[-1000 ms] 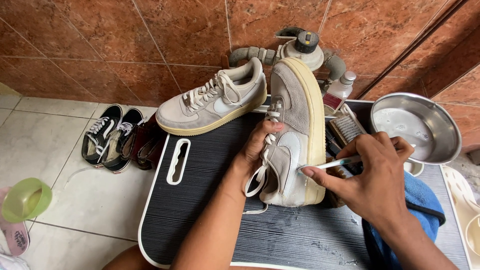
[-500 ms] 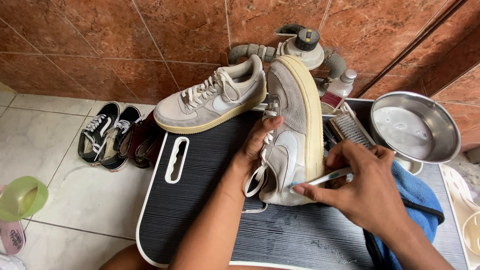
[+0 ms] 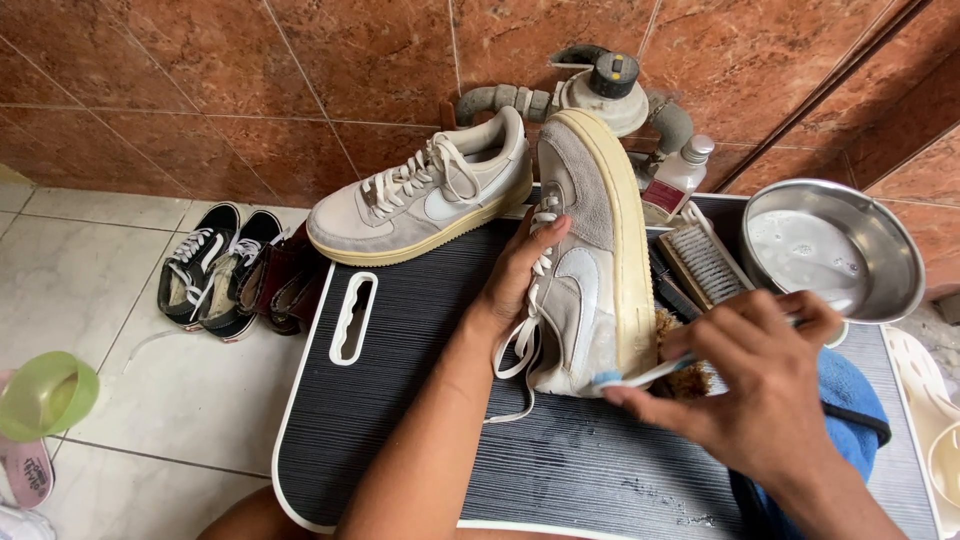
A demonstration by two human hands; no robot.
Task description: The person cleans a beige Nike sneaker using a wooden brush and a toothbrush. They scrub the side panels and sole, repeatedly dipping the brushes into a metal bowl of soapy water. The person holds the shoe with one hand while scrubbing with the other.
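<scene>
A grey sneaker (image 3: 590, 250) with a yellowed sole stands on its side on the black ribbed board (image 3: 420, 400). My left hand (image 3: 520, 275) is tucked into its laces and holds it steady. My right hand (image 3: 750, 385) grips a toothbrush (image 3: 635, 376) whose blue-white head touches the shoe's side near the heel. The matching grey sneaker (image 3: 425, 205) rests upright at the board's far edge, against the tiled wall.
A steel bowl (image 3: 835, 250) with soapy water sits at right, a scrub brush (image 3: 700, 262) and a small bottle (image 3: 675, 180) beside it. A blue cloth (image 3: 850, 400) lies under my right wrist. Black sneakers (image 3: 210, 265) and a green cup (image 3: 45, 395) are on the floor at left.
My right hand has carried the toothbrush down and left along the shoe's side, toward the heel. The left hand has kept its hold on the shoe.
</scene>
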